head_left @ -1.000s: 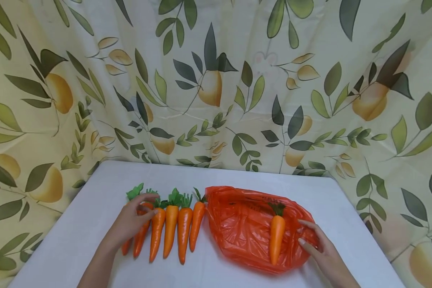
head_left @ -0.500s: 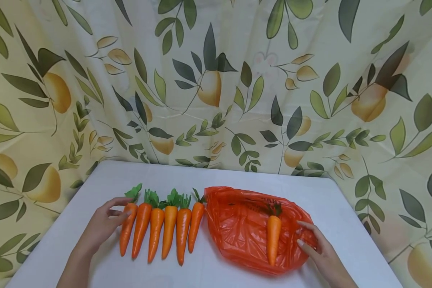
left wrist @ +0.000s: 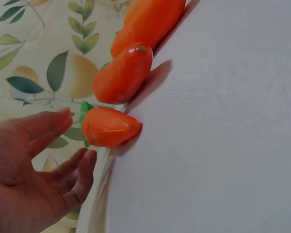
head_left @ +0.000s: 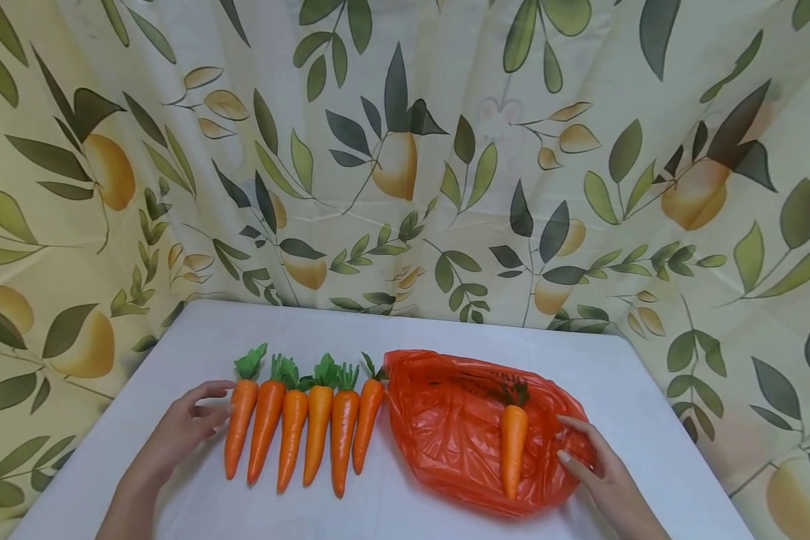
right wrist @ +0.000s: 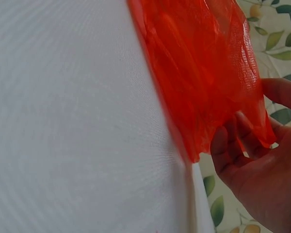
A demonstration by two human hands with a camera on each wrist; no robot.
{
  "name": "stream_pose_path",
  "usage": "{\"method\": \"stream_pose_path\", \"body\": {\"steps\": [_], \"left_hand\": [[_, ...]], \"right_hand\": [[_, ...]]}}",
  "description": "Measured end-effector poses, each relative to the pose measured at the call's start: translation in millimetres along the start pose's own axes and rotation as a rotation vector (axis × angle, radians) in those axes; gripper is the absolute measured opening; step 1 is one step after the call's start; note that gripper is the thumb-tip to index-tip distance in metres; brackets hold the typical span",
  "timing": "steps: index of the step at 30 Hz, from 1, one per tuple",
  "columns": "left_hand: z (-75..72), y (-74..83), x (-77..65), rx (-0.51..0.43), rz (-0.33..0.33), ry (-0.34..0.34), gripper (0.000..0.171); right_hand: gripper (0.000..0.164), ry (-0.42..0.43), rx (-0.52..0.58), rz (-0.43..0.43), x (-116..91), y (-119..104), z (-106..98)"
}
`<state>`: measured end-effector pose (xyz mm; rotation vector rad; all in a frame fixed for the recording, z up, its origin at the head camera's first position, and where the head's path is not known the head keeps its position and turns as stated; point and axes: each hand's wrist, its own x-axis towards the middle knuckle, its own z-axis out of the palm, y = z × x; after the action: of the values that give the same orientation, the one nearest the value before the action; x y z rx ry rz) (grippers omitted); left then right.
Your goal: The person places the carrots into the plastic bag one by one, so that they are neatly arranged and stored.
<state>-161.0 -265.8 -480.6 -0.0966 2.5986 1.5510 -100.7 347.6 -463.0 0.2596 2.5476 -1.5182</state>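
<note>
Several orange carrots with green tops lie in a slanting row on the white table; the leftmost carrot (head_left: 241, 427) is nearest my left hand (head_left: 185, 429). That hand holds nothing, its fingers (left wrist: 82, 179) loosely bent and spread, a little apart from the carrot. To the right of the row lies a crinkled red plastic bag (head_left: 445, 435), with one carrot (head_left: 513, 450) on it. My right hand (head_left: 597, 465) holds the bag's right end, with bunched film between thumb and fingers. In the right wrist view, the bag (right wrist: 199, 73) partly hides those fingers.
The white table (head_left: 277, 322) ends at the back against a curtain (head_left: 405, 247) printed with fruit and leaves. The rightmost carrot of the row (head_left: 369, 420) has its leaves against the bag's left edge.
My left hand has moved left from over the carrot row to just beside the leftmost carrot, uncovering it. The right hand stays at the bag; the carrot there has shifted slightly left.
</note>
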Motion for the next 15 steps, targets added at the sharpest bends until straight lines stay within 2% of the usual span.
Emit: {"method": "stream_pose_path", "body": {"steps": [3,7,15], "left_hand": [[5.0,-2.1,1.5,-0.02,-0.03,-0.044,0.051],[9.9,-1.6,3.6,-0.037,-0.017,-0.083,0.056],[10.2,-1.4,-1.3,0.088,0.022,-0.093,0.058]], "right_hand": [[0.067,-0.001,-0.002,-0.01,0.1,0.5,-0.5],[0.065,0.008,-0.001,-0.038,-0.7,1.5,-1.1],[0.061,0.01,-0.01,-0.07,-1.5,4.8,1.0]]}}
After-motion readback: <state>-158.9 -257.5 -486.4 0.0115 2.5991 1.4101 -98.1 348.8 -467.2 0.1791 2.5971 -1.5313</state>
